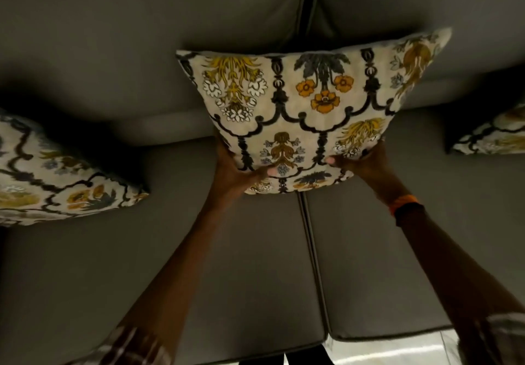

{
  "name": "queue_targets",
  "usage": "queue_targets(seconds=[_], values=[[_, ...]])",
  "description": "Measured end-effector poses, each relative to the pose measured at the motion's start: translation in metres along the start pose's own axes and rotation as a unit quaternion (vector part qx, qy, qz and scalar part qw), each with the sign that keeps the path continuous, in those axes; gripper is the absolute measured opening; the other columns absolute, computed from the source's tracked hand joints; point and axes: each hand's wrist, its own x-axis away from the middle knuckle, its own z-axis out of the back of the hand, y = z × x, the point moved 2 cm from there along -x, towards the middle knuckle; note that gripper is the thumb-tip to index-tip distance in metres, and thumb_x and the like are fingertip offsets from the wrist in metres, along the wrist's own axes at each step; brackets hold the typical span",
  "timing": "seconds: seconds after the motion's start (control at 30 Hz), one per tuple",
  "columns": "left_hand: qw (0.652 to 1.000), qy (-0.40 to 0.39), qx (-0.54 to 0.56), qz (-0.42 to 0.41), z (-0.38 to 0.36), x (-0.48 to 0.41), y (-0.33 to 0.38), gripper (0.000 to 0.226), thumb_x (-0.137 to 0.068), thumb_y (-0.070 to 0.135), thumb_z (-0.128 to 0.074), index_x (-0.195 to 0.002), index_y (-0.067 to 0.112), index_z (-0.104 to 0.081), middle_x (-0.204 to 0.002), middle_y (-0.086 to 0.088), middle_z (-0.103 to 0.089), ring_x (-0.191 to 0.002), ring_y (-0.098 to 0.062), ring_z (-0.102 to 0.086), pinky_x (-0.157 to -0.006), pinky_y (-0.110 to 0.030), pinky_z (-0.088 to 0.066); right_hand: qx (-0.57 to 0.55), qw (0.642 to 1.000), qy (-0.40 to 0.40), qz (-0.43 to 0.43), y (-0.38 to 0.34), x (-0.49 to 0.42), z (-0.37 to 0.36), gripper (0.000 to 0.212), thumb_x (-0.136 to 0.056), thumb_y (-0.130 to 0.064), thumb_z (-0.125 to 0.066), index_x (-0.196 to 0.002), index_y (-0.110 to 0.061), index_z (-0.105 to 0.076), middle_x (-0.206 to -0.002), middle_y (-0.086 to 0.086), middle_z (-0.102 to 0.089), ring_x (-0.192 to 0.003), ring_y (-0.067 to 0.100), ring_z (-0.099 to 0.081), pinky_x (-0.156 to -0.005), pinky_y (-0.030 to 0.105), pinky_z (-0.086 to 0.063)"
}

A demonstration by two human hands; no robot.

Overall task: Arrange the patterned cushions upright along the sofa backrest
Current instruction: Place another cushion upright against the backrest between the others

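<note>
A cream cushion [301, 109] with black scrollwork and yellow and orange flowers stands upright against the grey sofa backrest [142, 38], over the seam between two seats. My left hand [235, 171] grips its lower left corner. My right hand [363, 163] grips its lower right edge, thumb on the front face. A second patterned cushion [56, 171] leans at the far left. Only a corner of a third patterned cushion [491, 134] shows at the right edge.
Grey seat cushions [227, 265] fill the foreground, split by a seam [312, 251] running toward me. An orange band [403, 203] circles my right wrist. A strip of pale floor [397, 350] shows below the sofa's front edge.
</note>
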Motion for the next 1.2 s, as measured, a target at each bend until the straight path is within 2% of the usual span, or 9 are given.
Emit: queue_targets(seconds=[0.1,0.2,0.43,0.57,0.67,0.8,0.97,1.1,1.2], values=[[0.999,0.039,0.015,0.005,0.001,0.009,-0.008,0.123,-0.061,0.028,-0.098,-0.153,-0.007,-0.025,-0.155,-0.021,-0.044,-0.141,-0.013,-0.051,-0.106,-0.02,-0.05,-0.038,0.999,0.015,0.013,0.005,0.005,-0.012,0.095,-0.069,-0.007,-0.096,-0.151,-0.009,-0.049,-0.146,0.006,-0.066,-0.135,0.016,-0.063,-0.11,0.039,-0.054],[0.997,0.05,0.04,0.045,0.006,0.006,-0.022,0.125,-0.057,0.043,-0.098,-0.15,-0.008,-0.032,-0.149,-0.025,-0.051,-0.139,-0.032,-0.053,-0.108,-0.038,-0.053,-0.032,0.999,0.005,0.007,0.015,-0.003,-0.022,0.094,-0.07,-0.01,-0.098,-0.151,-0.009,-0.05,-0.146,0.007,-0.066,-0.137,0.018,-0.062,-0.112,0.049,-0.053],[0.993,0.101,-0.029,0.056,0.0,0.014,-0.027,0.12,-0.06,0.045,-0.097,-0.153,0.001,-0.035,-0.153,-0.014,-0.05,-0.14,-0.02,-0.052,-0.109,-0.038,-0.052,-0.039,0.999,0.025,0.017,0.031,-0.003,-0.021,0.113,-0.065,-0.002,-0.098,-0.156,-0.003,-0.029,-0.152,0.007,-0.054,-0.14,0.01,-0.057,-0.111,0.036,-0.054],[0.968,0.198,-0.111,0.102,-0.048,0.079,-0.02,0.123,-0.068,0.042,-0.093,-0.161,0.014,-0.017,-0.164,-0.016,-0.026,-0.149,-0.031,-0.032,-0.115,-0.043,-0.041,0.054,0.995,0.069,-0.051,0.052,0.034,-0.009,0.136,-0.059,-0.039,-0.1,-0.165,-0.025,-0.015,-0.169,0.014,-0.028,-0.155,0.031,-0.033,-0.12,0.051,-0.04],[0.947,0.12,-0.268,0.134,-0.104,0.131,-0.024,0.12,-0.07,0.083,-0.058,-0.158,0.012,-0.019,-0.154,-0.028,-0.036,-0.139,-0.047,-0.04,-0.105,-0.058,-0.045,0.136,0.981,0.083,-0.114,0.079,0.065,0.02,0.133,-0.063,-0.041,-0.099,-0.166,-0.023,-0.017,-0.17,0.012,-0.024,-0.156,0.034,-0.027,-0.122,0.058,-0.036],[0.932,-0.029,-0.36,0.022,-0.199,0.137,-0.014,0.089,-0.085,0.064,-0.053,-0.152,0.012,-0.027,-0.148,-0.026,-0.046,-0.134,-0.042,-0.048,-0.105,-0.056,-0.05,0.178,0.969,0.109,-0.132,0.117,0.079,0.099,0.12,-0.07,-0.031,-0.097,-0.164,-0.02,-0.024,-0.166,0.014,-0.028,-0.151,0.036,-0.032,-0.118,0.058,-0.04],[0.967,-0.113,-0.228,-0.003,-0.335,0.071,0.034,0.088,-0.089,0.052,-0.066,-0.159,0.016,-0.026,-0.158,-0.015,-0.037,-0.145,-0.031,-0.04,-0.114,-0.029,-0.039,0.12,0.955,0.228,-0.145,0.142,0.054,0.26,0.113,-0.075,-0.013,-0.094,-0.164,-0.012,-0.023,-0.163,0.021,-0.031,-0.143,0.04,-0.043,-0.115,0.059,-0.043],[0.98,-0.152,-0.125,0.003,-0.437,-0.009,0.083,0.104,-0.081,0.032,-0.085,-0.161,0.018,-0.021,-0.164,-0.009,-0.029,-0.149,-0.019,-0.032,-0.113,-0.021,-0.028,0.085,0.951,0.286,-0.08,0.155,0.007,0.412,0.137,-0.068,-0.042,-0.095,-0.166,-0.007,-0.006,-0.17,0.018,-0.019,-0.153,0.035,-0.032,-0.123,0.056,-0.034],[0.977,-0.195,-0.078,-0.017,-0.497,-0.063,0.106,0.114,-0.073,0.027,-0.092,-0.16,0.023,-0.02,-0.164,-0.002,-0.031,-0.146,-0.009,-0.032,-0.117,-0.026,-0.034,0.042,0.966,0.248,-0.054,0.153,-0.029,0.489,0.15,-0.067,-0.033,-0.098,-0.164,-0.01,0.014,-0.173,0.007,-0.013,-0.157,0.018,-0.025,-0.12,0.02,-0.039]])
